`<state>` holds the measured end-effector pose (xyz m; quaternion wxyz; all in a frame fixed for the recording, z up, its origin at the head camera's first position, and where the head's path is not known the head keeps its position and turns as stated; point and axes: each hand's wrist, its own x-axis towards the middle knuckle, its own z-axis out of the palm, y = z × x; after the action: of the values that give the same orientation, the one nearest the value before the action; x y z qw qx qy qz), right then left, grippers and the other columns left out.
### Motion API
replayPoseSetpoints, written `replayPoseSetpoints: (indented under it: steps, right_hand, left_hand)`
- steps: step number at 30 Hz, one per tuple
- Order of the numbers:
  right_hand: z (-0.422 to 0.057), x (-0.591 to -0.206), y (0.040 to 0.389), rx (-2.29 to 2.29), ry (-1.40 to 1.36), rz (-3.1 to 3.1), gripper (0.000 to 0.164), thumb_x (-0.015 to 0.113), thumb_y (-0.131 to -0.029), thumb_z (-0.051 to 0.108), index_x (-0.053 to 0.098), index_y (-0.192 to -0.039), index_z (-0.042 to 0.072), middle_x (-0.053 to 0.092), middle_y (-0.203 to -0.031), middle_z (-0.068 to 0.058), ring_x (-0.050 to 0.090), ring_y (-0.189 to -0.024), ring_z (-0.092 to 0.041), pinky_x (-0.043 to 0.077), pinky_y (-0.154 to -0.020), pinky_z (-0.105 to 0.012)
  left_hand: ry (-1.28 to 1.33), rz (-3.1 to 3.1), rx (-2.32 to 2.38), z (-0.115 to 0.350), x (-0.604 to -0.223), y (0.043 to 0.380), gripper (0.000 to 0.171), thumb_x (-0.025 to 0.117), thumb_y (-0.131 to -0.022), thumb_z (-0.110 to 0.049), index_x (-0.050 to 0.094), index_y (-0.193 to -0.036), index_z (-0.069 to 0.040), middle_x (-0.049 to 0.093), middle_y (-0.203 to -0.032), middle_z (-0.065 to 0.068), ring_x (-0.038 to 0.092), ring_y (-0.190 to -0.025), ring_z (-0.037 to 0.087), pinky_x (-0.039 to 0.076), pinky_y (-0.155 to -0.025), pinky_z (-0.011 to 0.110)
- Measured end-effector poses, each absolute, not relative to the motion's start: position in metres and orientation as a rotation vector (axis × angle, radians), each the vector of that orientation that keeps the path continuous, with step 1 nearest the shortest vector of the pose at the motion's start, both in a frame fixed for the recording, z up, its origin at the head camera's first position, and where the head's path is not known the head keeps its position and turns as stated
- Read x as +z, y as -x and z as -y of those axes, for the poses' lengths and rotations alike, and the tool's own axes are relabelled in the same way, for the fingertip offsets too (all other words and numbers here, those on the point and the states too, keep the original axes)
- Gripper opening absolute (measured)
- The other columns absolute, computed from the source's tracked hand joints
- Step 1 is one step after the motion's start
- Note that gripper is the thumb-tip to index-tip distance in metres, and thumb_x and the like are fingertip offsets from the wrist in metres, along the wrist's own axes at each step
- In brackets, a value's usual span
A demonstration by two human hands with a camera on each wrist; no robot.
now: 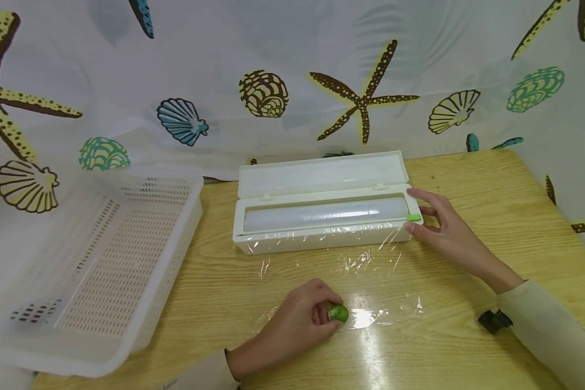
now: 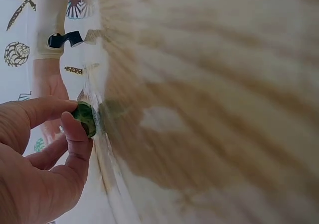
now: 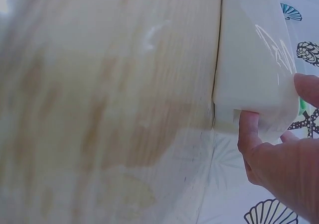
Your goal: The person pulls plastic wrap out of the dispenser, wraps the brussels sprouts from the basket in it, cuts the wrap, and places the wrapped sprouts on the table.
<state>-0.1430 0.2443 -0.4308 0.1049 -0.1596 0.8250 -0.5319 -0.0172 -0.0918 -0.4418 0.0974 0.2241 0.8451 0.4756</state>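
My left hand [image 1: 302, 314] pinches a small green citrus fruit [image 1: 338, 313] between thumb and fingers, low over the table. In the left wrist view the fruit [image 2: 84, 118] is right at the table surface. A sheet of clear cling film [image 1: 361, 265] runs from the front of a white cling film dispenser [image 1: 317, 241] towards me, reaching under the fruit. The dispenser's lid [image 1: 322, 174] stands open, with a film roll [image 1: 326, 214] inside. My right hand [image 1: 450, 233] grips the dispenser's right end, beside a green slider [image 1: 413, 218]; its fingers also show at that end in the right wrist view.
A white perforated plastic basket [image 1: 163, 281] stands on the left of the wooden table [image 1: 487, 189]. Behind the table hangs a pale cloth [image 1: 302, 32] printed with shells and starfish. A black clip [image 1: 494, 321] sits by the right sleeve.
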Motion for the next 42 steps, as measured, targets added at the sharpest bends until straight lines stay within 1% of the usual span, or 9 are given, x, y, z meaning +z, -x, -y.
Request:
replayPoseSetpoints:
  steps: [9,10,13,15,17,26,32,37,42]
  right_hand:
    - [-0.243,-0.431,0.143,-1.559,0.457,-2.435,0.074,0.068,-0.111,0.022,0.030,-0.173,0.019,0.022,-0.171,-0.017,0.036,-0.153,-0.047,0.040,-0.116,-0.066]
    - [-0.243,-0.431,0.143,-1.557,0.455,-2.437,0.073,0.068,-0.111,0.023,0.030,-0.173,0.019,0.023,-0.171,-0.016,0.036,-0.153,-0.046,0.042,-0.116,-0.063]
    - [-0.243,-0.431,0.142,-1.558,0.447,-2.440,0.073,0.068,-0.111,0.024,0.030,-0.173,0.019,0.023,-0.170,-0.016,0.037,-0.153,-0.045,0.048,-0.114,-0.040]
    - [-0.242,-0.431,0.141,-1.564,0.443,-2.440,0.073,0.068,-0.111,0.024,0.030,-0.173,0.019,0.024,-0.170,-0.016,0.037,-0.152,-0.045,0.048,-0.107,-0.025]
    - [-0.242,-0.431,0.140,-1.563,0.439,-2.448,0.072,0.068,-0.111,0.024,0.031,-0.173,0.019,0.025,-0.169,-0.015,0.037,-0.152,-0.045,0.046,-0.102,-0.016]
    - [-0.246,-0.430,0.133,-1.565,0.405,-2.494,0.073,0.067,-0.111,0.025,0.028,-0.172,0.015,0.028,-0.171,-0.015,0.041,-0.149,-0.042,0.044,-0.101,-0.015]
    - [-0.254,-0.427,0.118,-1.602,0.310,-2.486,0.078,0.063,-0.113,0.027,0.016,-0.172,0.009,0.033,-0.167,-0.019,0.046,-0.133,-0.027,0.045,-0.095,-0.017]
    - [-0.257,-0.428,0.106,-1.617,0.283,-2.532,0.067,0.061,-0.114,0.024,0.028,-0.167,0.004,0.044,-0.158,-0.019,0.051,-0.117,-0.019,0.050,-0.085,-0.015]
    - [-0.256,-0.428,0.095,-1.660,0.233,-2.540,0.061,0.062,-0.113,0.022,0.033,-0.163,0.001,0.052,-0.146,-0.017,0.059,-0.111,-0.015,0.051,-0.084,-0.017]
  left_hand:
    - [-0.663,-2.463,1.438,0.095,-0.443,0.019,0.033,0.089,-0.083,0.011,0.077,-0.112,0.002,0.068,-0.103,0.003,0.061,-0.074,0.005,0.057,-0.063,0.023]
    - [-0.662,-2.465,1.441,0.095,-0.443,0.019,0.033,0.088,-0.083,0.012,0.076,-0.112,0.003,0.069,-0.102,0.004,0.061,-0.074,0.005,0.057,-0.063,0.023]
    - [-0.677,-2.470,1.447,0.096,-0.443,0.018,0.035,0.088,-0.082,0.012,0.075,-0.113,0.003,0.069,-0.101,0.004,0.061,-0.073,0.006,0.056,-0.063,0.022]
    - [-0.693,-2.474,1.450,0.097,-0.443,0.018,0.035,0.088,-0.082,0.012,0.075,-0.114,0.003,0.069,-0.100,0.004,0.061,-0.073,0.007,0.056,-0.063,0.022]
    - [-0.710,-2.475,1.454,0.098,-0.443,0.018,0.036,0.088,-0.082,0.013,0.074,-0.114,0.003,0.069,-0.099,0.004,0.061,-0.073,0.007,0.056,-0.063,0.022]
    - [-0.749,-2.497,1.484,0.103,-0.443,0.015,0.038,0.090,-0.083,0.009,0.074,-0.117,0.001,0.070,-0.099,0.003,0.062,-0.074,0.008,0.056,-0.064,0.023]
    - [-0.732,-2.546,1.528,0.117,-0.433,0.011,0.036,0.090,-0.085,0.006,0.075,-0.116,-0.004,0.069,-0.099,0.004,0.060,-0.073,0.009,0.054,-0.061,0.024]
    - [-0.698,-2.615,1.532,0.131,-0.429,0.008,0.035,0.089,-0.086,0.005,0.075,-0.115,-0.006,0.069,-0.099,0.004,0.061,-0.072,0.011,0.053,-0.059,0.025]
    - [-0.699,-2.649,1.542,0.146,-0.427,0.004,0.033,0.090,-0.086,0.004,0.076,-0.113,-0.007,0.071,-0.099,0.002,0.063,-0.071,0.015,0.053,-0.057,0.026]
